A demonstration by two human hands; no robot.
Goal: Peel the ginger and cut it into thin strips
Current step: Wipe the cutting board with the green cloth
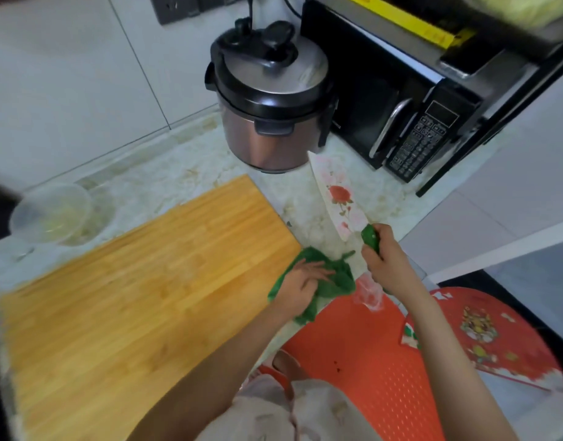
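My right hand (385, 259) grips the green handle of a knife (336, 195) whose white blade bears a rose print; the blade points up and away over the counter. My left hand (301, 284) rests flat on a crumpled green cloth (334, 275) at the right corner of the wooden cutting board (140, 297). Nothing lies on the board. A clear plastic bowl (52, 214) at the far left holds pale yellowish pieces, blurred; I cannot tell whether they are ginger.
A pressure cooker (270, 100) stands behind the board, with a black microwave (401, 106) to its right. An orange plastic stool (369, 361) sits below the counter edge, beside a red printed bag (496, 338). A small clear plastic piece (367, 292) lies at the counter edge.
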